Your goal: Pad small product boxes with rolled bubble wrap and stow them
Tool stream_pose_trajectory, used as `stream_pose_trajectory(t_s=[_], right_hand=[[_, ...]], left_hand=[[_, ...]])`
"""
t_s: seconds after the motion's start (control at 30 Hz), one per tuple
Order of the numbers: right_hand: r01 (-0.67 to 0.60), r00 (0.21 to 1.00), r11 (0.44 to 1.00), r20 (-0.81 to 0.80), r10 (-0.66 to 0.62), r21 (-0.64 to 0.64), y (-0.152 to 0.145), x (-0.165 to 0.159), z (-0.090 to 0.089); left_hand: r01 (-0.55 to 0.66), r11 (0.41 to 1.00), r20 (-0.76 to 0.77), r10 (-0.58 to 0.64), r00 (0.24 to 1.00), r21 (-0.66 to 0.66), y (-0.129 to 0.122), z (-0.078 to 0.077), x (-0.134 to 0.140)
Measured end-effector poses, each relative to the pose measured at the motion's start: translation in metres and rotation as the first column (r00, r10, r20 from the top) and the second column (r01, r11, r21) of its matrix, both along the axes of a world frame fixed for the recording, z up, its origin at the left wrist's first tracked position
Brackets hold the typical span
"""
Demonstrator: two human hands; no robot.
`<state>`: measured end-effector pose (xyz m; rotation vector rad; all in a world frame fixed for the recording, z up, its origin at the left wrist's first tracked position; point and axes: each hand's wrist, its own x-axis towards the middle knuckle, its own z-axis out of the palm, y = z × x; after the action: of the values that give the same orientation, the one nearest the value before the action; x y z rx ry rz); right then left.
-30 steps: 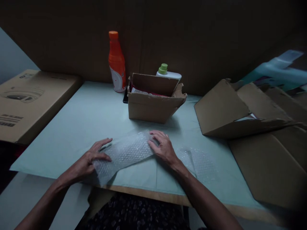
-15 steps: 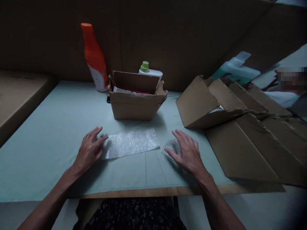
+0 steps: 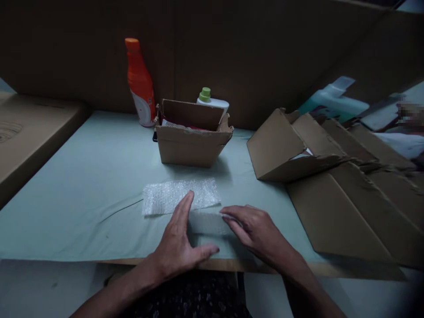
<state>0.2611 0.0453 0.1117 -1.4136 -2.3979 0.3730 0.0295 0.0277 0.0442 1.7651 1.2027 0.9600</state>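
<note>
Bubble-wrap piece (image 3: 208, 223): one end pinched in fingers of right hand (image 3: 255, 225). Left hand (image 3: 177, 243): fingers spread, contact unclear. Slip possible if one-sided pinch loosens.

Flat bubble wrap (image 3: 175, 194), held pale piece (image 3: 209, 224)

Pale strip (image 3: 208, 223) in the right hand (image 3: 256, 227); spread left hand (image 3: 175, 245) at its other end; bubble-wrap sheet (image 3: 164, 196) beyond.
</note>
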Motion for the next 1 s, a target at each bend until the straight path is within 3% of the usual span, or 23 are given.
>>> stream_pose_trajectory(t_s=[0.07, 0.17, 0.23, 0.4, 0.53, 0.63, 0.73, 0.83, 1.0], right_hand=[[-0.059, 0.996, 0.992, -0.070, 0.051, -0.113, 0.000, -0.010, 0.003], [-0.070, 0.990, 0.967, -0.136, 0.038, -0.244, 0.001, -0.003, -0.005], [-0.043, 0.991, 0.953, -0.137, 0.002, -0.299, 0.003, 0.009, -0.016], [-0.007, 0.958, 0.908, -0.263, -0.114, -0.420, 0.019, 0.015, -0.040], [0.023, 0.914, 0.943, -0.376, -0.154, -0.331, 0.050, -0.020, -0.041], [0.007, 0.941, 0.960, -0.324, -0.102, -0.281, 0.080, -0.056, -0.042], [0.020, 0.994, 0.969, -0.095, -0.045, -0.246, 0.107, -0.090, -0.054], [0.039, 0.998, 0.976, 0.059, -0.027, -0.215, 0.118, -0.114, -0.073], [0.050, 0.989, 0.992, 0.146, -0.034, -0.112, 0.114, -0.110, -0.087]], left_hand=[[-0.043, 0.990, 0.079, 0.053, 0.995, -0.131, 0.002, -0.002, 0.001], [0.036, 0.934, 0.172, 0.028, 0.985, -0.356, 0.004, -0.006, -0.020], [0.007, 0.918, 0.181, 0.070, 0.981, -0.396, 0.002, -0.008, -0.041], [-0.159, 0.937, 0.062, 0.187, 0.980, -0.312, 0.008, -0.001, -0.084], [-0.286, 0.934, -0.049, 0.282, 0.958, -0.214, 0.030, 0.016, -0.114], [-0.362, 0.918, -0.143, 0.341, 0.929, -0.164, 0.045, 0.018, -0.139], [-0.411, 0.904, -0.310, 0.359, 0.880, -0.120, 0.056, 0.005, -0.160], [-0.463, 0.881, -0.544, 0.342, 0.766, -0.098, 0.062, -0.015, -0.168], [-0.450, 0.892, -0.768, 0.259, 0.586, -0.042, 0.062, -0.034, -0.165]])
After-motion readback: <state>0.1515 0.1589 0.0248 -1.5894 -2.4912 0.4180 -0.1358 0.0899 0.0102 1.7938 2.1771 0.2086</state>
